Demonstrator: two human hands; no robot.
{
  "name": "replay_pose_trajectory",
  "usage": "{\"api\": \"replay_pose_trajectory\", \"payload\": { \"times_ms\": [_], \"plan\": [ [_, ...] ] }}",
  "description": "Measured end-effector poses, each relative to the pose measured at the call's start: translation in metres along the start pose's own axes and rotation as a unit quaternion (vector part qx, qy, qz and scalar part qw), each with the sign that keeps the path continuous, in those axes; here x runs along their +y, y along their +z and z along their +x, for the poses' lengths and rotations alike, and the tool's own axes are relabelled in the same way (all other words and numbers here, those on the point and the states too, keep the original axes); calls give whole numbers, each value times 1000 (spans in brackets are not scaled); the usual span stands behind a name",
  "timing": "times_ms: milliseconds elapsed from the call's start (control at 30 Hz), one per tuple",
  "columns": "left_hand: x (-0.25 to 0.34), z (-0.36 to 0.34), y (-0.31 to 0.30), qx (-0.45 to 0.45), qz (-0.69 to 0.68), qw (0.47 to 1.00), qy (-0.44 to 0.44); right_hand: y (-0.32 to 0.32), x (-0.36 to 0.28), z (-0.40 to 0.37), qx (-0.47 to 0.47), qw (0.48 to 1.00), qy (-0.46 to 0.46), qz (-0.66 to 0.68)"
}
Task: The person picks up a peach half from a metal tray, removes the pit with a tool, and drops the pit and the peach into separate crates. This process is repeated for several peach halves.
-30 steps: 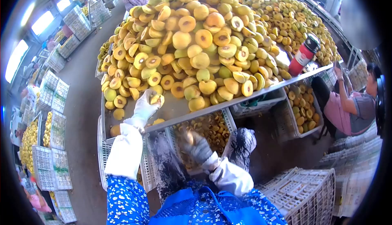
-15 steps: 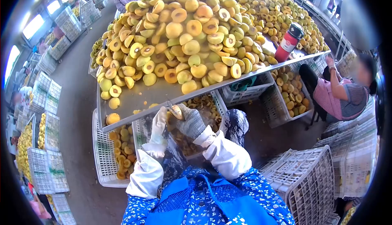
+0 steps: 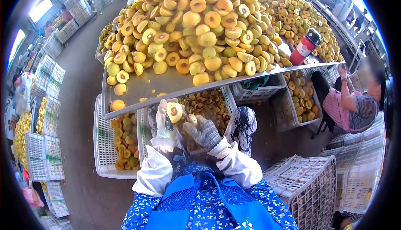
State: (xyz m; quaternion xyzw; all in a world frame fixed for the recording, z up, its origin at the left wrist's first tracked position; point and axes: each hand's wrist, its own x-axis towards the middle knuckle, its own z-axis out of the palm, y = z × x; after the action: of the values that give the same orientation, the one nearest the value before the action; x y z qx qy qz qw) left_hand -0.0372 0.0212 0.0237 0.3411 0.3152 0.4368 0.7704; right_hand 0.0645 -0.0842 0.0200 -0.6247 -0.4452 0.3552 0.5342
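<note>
My left hand [image 3: 164,123], in a white glove, holds a yellow peach half [image 3: 174,112] with its cut face and reddish-brown centre turned up. Close by on the right, my right hand [image 3: 202,132] in a grey knit glove is closed on a small tan-handled tool [image 3: 192,120]; its working end cannot be made out. Both hands are just below the front edge of a metal table [image 3: 138,89]. Heaped on that table is a large pile of peach halves [image 3: 200,34]. Under my hands stands a crate of small fruit pieces [image 3: 206,104].
A white crate [image 3: 102,146] with peach halves stands at the left, another crate [image 3: 279,113] at the right. A red flask [image 3: 301,50] is on the table. A seated person [image 3: 353,100] is at the right, near stacked crates [image 3: 309,180].
My hands have moved apart, the right one down and to the right with the tool. The peach half now shows its cut face in my left hand. The view has shifted slightly.
</note>
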Motion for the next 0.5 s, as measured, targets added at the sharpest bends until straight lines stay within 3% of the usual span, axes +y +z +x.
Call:
{"api": "replay_pose_trajectory", "payload": {
  "times_ms": [33,233,267,367,467,500],
  "plan": [
    [-1,-2,1,1,7,1000,3,-4,1,0,10,992,-11,-123],
    [-15,-3,2,13,108,992,57,13,19,4,-16,945,-55,-322],
    [-14,-6,6,17,151,985,80,11,13,1,-25,925,-124,-359],
    [-26,-8,4,60,100,990,78,10,-10,-1,-70,946,13,-316],
    [-35,-11,7,86,107,982,126,15,3,-7,-70,915,-60,-392],
    [-38,-10,8,91,127,976,152,15,5,-6,-75,922,-45,-377]
  ]
}}
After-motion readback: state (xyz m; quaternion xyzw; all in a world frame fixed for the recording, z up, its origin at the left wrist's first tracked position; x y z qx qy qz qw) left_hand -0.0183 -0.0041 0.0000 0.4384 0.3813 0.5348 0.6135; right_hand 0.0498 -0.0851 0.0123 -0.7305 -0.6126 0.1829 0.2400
